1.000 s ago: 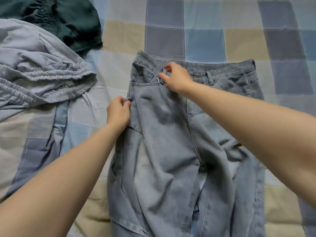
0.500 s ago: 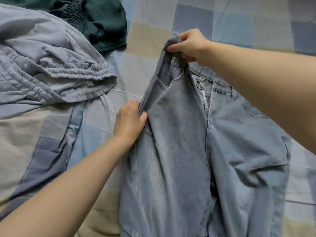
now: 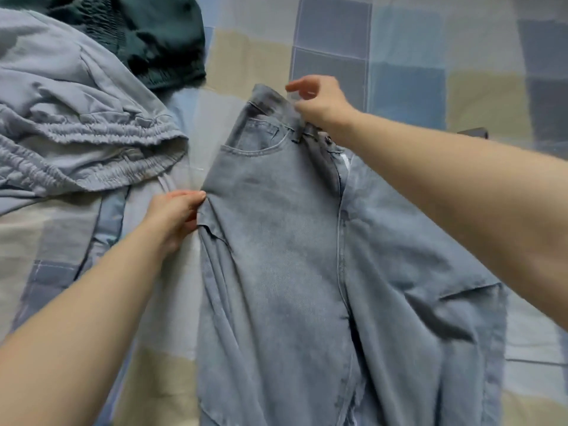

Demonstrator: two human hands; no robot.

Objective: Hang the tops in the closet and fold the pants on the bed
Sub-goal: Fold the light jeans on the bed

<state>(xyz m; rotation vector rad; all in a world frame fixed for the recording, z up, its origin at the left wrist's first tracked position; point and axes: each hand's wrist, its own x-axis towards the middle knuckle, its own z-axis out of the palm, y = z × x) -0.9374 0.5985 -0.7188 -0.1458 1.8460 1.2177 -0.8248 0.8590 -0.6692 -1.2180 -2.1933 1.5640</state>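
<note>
Light blue jeans (image 3: 282, 241) lie front side up on the checked bed cover (image 3: 408, 72), waistband away from me, fly open. My left hand (image 3: 175, 213) pinches the jeans' left side seam just below the front pocket. At the top of the waistband, near its middle, my right hand (image 3: 322, 103) holds the denim between thumb and curled fingers, while its index finger sticks out to the left. The right half of the jeans is creased and partly hidden under my right forearm.
A rumpled grey-blue garment with an elastic waistband (image 3: 76, 133) lies at the left of the bed. A dark green garment (image 3: 159, 35) sits behind it at the top. A small dark object (image 3: 473, 132) shows just above my right forearm.
My right hand has lowered the raised waistband onto the bed, so the left front panel now lies flat. My left hand has stayed on the side seam.
</note>
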